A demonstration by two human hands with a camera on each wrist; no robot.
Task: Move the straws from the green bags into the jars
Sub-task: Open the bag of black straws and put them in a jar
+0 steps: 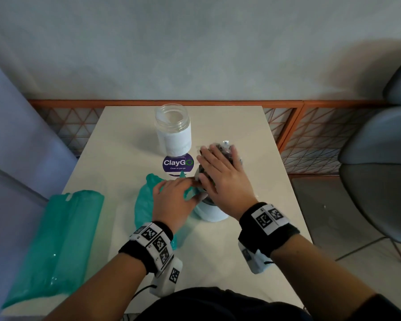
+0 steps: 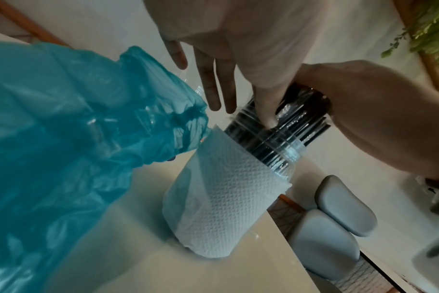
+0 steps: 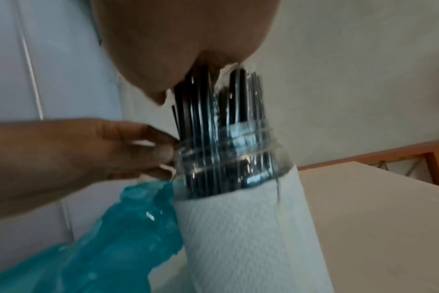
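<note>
A jar wrapped in white paper towel (image 1: pixel 210 212) (image 2: pixel 226 198) (image 3: pixel 238 228) stands near the table's middle. A bundle of black straws in clear film (image 1: pixel 225 144) (image 2: pixel 301 111) (image 3: pixel 213 111) sticks up out of its mouth. My right hand (image 1: pixel 218 158) lies flat on top of the straws with straight fingers. My left hand (image 1: pixel 185 188) reaches to the jar's neck, its thumb and fingertips (image 3: pixel 163 152) touching the glass. A crumpled green bag (image 1: pixel 144 205) (image 2: pixel 63 138) (image 3: pixel 113 237) lies under the left hand against the jar. An empty second jar (image 1: pixel 173 128) stands behind.
Another green bag (image 1: pixel 56 246) lies along the white table's (image 1: pixel 130 147) left front edge. A purple ClayGo sticker (image 1: pixel 177 163) sits between the two jars. Grey chairs (image 1: pixel 380 170) stand to the right, and an orange lattice rail (image 1: pixel 287 126) runs behind the table.
</note>
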